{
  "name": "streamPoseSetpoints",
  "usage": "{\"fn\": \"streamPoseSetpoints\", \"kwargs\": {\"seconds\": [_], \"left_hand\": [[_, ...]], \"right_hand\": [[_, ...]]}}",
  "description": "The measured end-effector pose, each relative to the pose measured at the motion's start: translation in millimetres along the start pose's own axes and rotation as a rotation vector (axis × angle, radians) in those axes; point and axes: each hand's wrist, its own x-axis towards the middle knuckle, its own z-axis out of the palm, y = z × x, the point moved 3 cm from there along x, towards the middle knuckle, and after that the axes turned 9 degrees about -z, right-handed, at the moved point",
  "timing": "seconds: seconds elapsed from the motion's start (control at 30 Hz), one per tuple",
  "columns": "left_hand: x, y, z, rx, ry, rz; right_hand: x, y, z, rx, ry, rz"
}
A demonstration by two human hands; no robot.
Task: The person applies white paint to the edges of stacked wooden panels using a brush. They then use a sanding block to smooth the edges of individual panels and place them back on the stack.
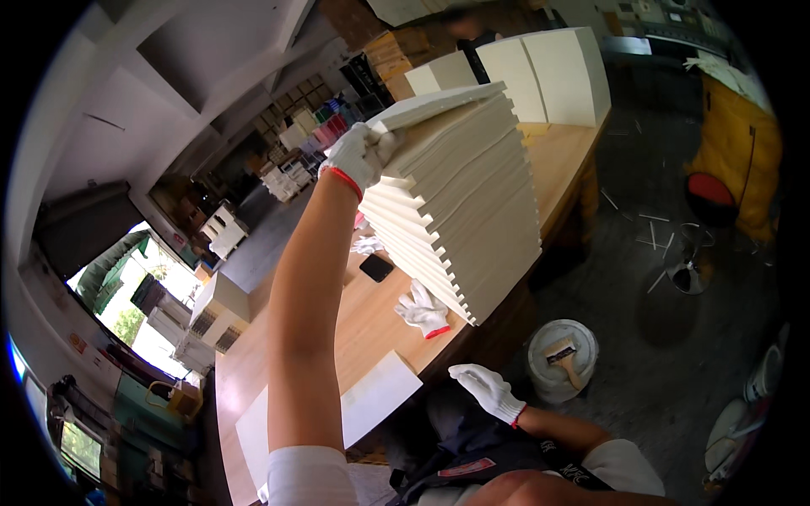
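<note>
A tall stack of white panels (481, 202) with notched, stepped edges stands on the wooden table. My left hand (363, 155), in a white glove with a red cuff, is closed on the near left corner of the top panel (447, 103). That panel sits slightly askew, with a gap under part of it. Low beside the table's near edge is my right hand (488, 393), gloved the same way. Its fingers are stretched out and it holds nothing. A spare white glove (422, 309) lies at the foot of the stack.
On the table (380, 316) are a black phone (375, 268) and a flat white board (381, 395). More white stacks (553, 80) stand at its far end, near another person (474, 40). A bucket (564, 390) with a brush (563, 356) across it stands on the floor at right, where scraps (654, 232) lie.
</note>
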Motion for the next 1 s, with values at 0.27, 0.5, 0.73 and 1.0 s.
{"fn": "streamPoseSetpoints", "kwargs": {"seconds": [0.27,0.5,0.73,1.0], "left_hand": [[10,32,-106,-0.422,-0.345,-0.204],[-109,18,-262,-0.424,-0.308,-0.142],[-216,-61,-467,-0.084,0.232,0.163],[-247,-194,-515,0.188,0.616,-0.437]], "right_hand": [[4,-13,0,0.118,-0.076,0.127],[104,-29,3,0.200,-0.176,0.242],[207,30,80,0.630,-0.238,0.796],[193,130,139,-1.210,-0.634,0.042]]}}
